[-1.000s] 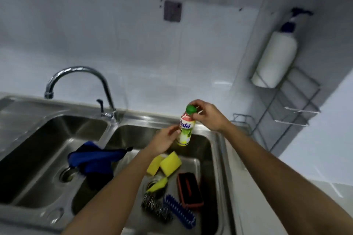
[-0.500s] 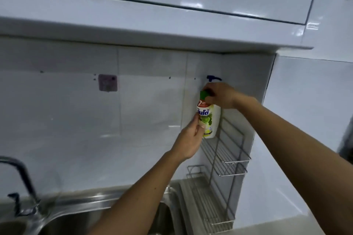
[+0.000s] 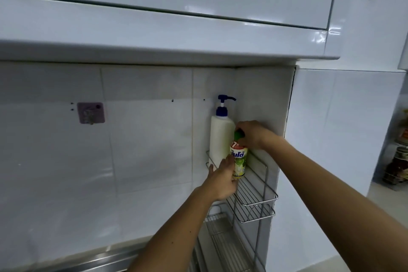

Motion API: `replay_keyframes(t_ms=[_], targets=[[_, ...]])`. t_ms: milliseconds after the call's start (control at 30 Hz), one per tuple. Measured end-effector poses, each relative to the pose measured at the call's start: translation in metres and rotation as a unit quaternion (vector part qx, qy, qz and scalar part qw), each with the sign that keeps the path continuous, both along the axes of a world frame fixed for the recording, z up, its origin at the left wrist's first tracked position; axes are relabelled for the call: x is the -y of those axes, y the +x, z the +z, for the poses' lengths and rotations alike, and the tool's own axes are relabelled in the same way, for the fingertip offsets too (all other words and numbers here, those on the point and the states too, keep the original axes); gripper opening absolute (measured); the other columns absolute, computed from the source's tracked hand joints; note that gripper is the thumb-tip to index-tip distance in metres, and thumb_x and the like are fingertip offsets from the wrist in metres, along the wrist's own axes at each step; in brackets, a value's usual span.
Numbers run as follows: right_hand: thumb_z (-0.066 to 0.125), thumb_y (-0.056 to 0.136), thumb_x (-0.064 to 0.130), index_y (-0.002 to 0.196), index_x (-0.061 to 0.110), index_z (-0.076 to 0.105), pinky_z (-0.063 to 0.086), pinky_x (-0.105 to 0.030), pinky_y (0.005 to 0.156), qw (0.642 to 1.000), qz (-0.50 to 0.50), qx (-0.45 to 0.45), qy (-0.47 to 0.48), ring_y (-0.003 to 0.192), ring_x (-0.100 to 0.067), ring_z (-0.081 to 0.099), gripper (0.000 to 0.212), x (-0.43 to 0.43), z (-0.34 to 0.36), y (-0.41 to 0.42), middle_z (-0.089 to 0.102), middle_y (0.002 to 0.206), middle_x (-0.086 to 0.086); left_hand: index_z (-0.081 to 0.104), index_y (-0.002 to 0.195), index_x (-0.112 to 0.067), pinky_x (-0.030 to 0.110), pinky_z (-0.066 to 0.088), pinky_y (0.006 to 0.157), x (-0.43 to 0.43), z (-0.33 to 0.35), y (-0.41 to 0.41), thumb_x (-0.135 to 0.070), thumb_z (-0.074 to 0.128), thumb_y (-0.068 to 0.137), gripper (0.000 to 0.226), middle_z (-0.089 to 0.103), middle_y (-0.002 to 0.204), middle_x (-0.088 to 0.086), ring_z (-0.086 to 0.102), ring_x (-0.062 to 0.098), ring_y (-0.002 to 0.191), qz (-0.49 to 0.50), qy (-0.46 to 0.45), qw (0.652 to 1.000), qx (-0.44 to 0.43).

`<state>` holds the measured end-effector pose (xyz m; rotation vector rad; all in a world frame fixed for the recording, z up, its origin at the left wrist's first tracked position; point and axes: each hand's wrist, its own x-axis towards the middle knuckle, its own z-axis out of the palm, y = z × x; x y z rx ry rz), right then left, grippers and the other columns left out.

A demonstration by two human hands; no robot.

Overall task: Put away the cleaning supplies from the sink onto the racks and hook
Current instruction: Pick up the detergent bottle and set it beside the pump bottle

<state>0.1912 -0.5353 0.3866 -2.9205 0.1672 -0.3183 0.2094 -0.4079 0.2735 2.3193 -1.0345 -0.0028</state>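
Head view: we steady the bottle (image 3: 238, 162) over the top rack (image 3: 254, 192), right hand (image 3: 254, 134) pinching its green cap (image 3: 238, 134), left hand (image 3: 223, 180) wrapped low to guide it down just right of the pump bottle (image 3: 220, 137), near the corner wall.

On the label of the small green-capped bottle (image 3: 238, 161), a white "7" on a red band can be read just below the fingers (image 3: 245, 137) gripping the cap. Beneath it, a short brand word in blue non-Latin script is printed, level with the fingertips (image 3: 227, 160) against the bottle's side. No other text can be read.
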Motion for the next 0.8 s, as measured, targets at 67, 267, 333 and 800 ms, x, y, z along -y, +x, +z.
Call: replay_keyframes(t_ms=[67,267,333,800], targets=[[0.057,0.090,0.013,0.128,0.007,0.050,0.047,-0.032,0.087,1.000,0.002,0.012,0.003,0.111,-0.029,0.058,0.039,0.000,-0.007,0.003,0.059,0.125,-0.015,-0.001,0.153,-0.015,0.051,0.000,0.121,0.001,0.000,0.002,-0.009,0.045,0.092,0.076,0.012,0.161,0.005,0.012,0.023,0.148,0.008,0.019,1.000,-0.011],[0.040,0.099,0.013,0.138,0.005,0.039,0.047,-0.037,0.100,0.999,-0.010,0.044,-0.010,0.118,-0.031,0.055,0.040,-0.004,-0.027,0.007,0.054,0.133,-0.019,-0.005,0.152,-0.009,0.052,0.008,0.121,0.006,0.005,0.006,0.004,0.036,0.090,0.076,0.001,0.162,0.007,0.005,0.024,0.150,0.021,0.108,0.994,-0.008],[0.040,0.099,0.016,0.146,0.003,0.025,0.042,-0.041,0.105,0.998,-0.019,0.061,0.005,0.126,-0.034,0.049,0.050,-0.004,-0.044,0.004,0.040,0.145,-0.022,-0.006,0.152,-0.010,0.051,0.010,0.121,0.008,0.005,0.007,0.007,0.033,0.090,0.076,0.000,0.163,0.006,0.005,0.024,0.150,0.031,0.128,0.991,-0.004],[0.043,0.090,-0.003,0.150,0.007,-0.004,0.048,-0.039,0.094,0.995,-0.061,0.040,0.070,0.116,-0.036,0.056,0.077,-0.013,-0.116,-0.013,0.042,0.142,-0.024,-0.008,0.152,-0.014,0.052,0.011,0.120,0.010,0.007,0.014,0.007,0.034,0.089,0.079,0.002,0.163,0.007,0.007,0.026,0.150,0.043,0.148,0.988,-0.005]])
